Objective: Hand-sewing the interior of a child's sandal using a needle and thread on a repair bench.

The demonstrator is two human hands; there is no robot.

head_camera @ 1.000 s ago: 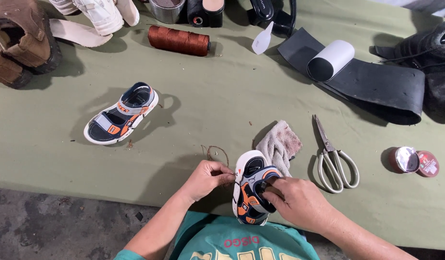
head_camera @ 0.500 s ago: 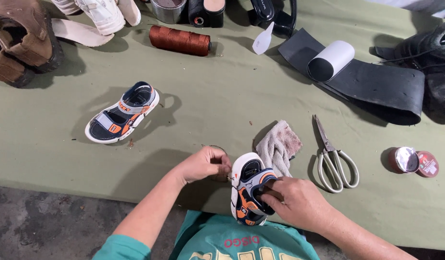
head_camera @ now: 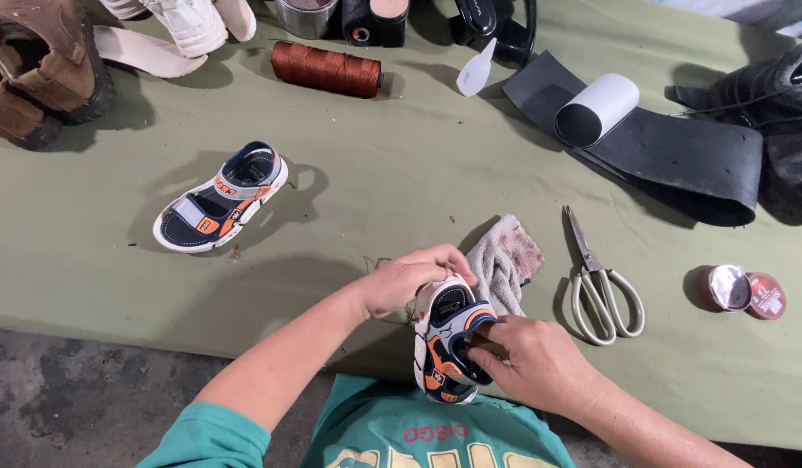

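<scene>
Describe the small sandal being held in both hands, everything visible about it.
The small sandal is a child-sized one with a white sole edge, navy straps and orange accents, seemingly synthetic. It is held at the near edge of the green-covered table, one end pointing away from the person, footbed facing up. The left hand grips its far end; the right hand holds its side, fingers tucked under a strap. A stained grey rag lies just beyond it. Its match sits apart on the table.

Brown boots (head_camera: pixel 37 74) — cropped at left edge
</scene>
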